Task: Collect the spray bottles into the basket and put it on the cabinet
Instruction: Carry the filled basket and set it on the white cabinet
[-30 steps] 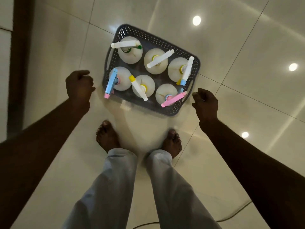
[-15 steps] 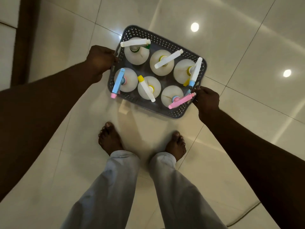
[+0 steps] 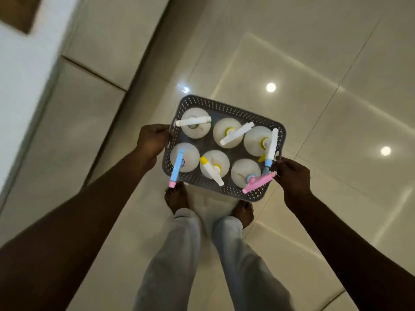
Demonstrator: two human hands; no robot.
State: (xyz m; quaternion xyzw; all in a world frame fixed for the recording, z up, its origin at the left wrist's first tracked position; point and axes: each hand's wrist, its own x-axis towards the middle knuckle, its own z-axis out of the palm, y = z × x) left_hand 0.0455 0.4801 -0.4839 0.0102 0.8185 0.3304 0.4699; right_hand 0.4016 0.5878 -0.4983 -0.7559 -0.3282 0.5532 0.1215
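Note:
A dark grey perforated basket is held in the air above my feet. Inside it stand several white spray bottles with white, blue, pink and yellow trigger heads. My left hand grips the basket's left handle. My right hand grips the right handle, next to a pink nozzle that sticks out over the rim. Both arms reach forward and down.
Glossy cream floor tiles with ceiling-light reflections lie all around. A white wall or cabinet side with a tiled base runs along the left. My bare feet and grey trousers are directly below the basket.
Both hands closed on the basket's handles and raised it off the floor toward me. The view has swung, bringing the white wall on the left into sight.

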